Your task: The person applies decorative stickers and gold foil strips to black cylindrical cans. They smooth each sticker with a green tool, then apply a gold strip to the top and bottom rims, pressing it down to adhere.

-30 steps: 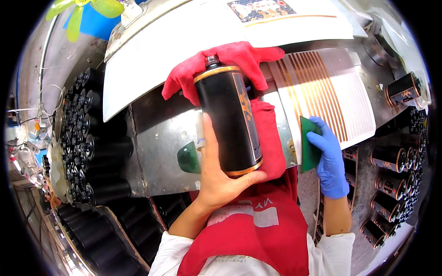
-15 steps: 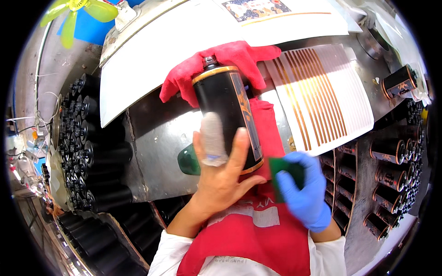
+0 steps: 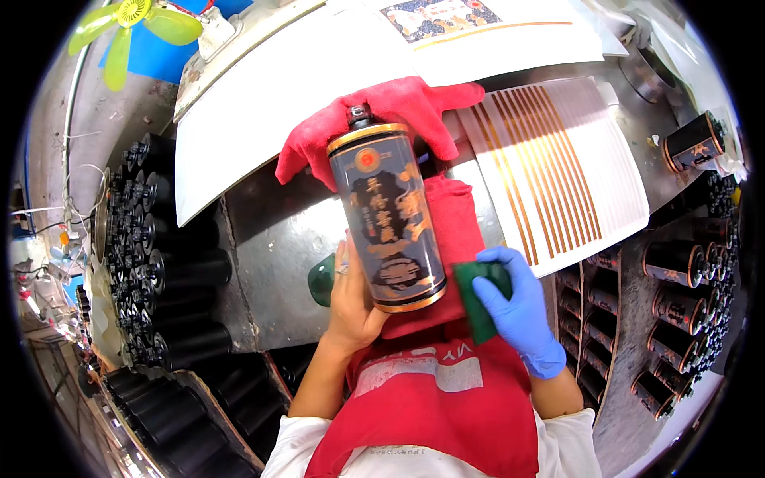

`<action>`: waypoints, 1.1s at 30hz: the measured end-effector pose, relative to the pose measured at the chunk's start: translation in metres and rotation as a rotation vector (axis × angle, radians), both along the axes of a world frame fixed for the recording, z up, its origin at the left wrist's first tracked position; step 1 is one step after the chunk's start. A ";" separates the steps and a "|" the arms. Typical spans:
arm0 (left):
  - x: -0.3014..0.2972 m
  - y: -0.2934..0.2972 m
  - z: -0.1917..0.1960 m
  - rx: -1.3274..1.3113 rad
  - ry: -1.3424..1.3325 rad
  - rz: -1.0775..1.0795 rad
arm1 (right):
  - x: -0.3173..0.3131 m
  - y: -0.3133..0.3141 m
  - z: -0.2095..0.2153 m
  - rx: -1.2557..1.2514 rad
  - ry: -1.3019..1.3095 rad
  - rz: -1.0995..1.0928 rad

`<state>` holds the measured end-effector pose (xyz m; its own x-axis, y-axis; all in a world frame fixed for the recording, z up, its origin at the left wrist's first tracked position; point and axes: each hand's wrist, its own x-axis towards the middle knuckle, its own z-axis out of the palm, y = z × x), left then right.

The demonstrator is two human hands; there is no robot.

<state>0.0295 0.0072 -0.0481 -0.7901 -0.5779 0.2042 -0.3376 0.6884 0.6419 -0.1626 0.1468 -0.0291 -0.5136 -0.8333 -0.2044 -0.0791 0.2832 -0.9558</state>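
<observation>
Black bottle held over a red cloth on a steel counter

The black bottle [image 3: 388, 217], gold-banded and capped so its contents cannot be told, lies lengthwise over the red cloth [image 3: 382, 111] on the counter [image 3: 271, 239], its cap pointing away from the person. The bare left hand [image 3: 351, 299] has its grip closed around the bottle's base. The blue-gloved right hand [image 3: 518, 307] has its grip closed on a green sponge [image 3: 478, 295], just beside the bottle's base. More black bottles [image 3: 171, 271] lie racked at the left.

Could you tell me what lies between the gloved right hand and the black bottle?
In the head view, a green pad sits between the right hand and the black bottle.
</observation>
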 end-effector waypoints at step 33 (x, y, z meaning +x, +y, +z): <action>-0.011 0.010 0.002 0.297 0.254 -0.091 | 0.010 -0.016 -0.003 -0.170 0.086 0.018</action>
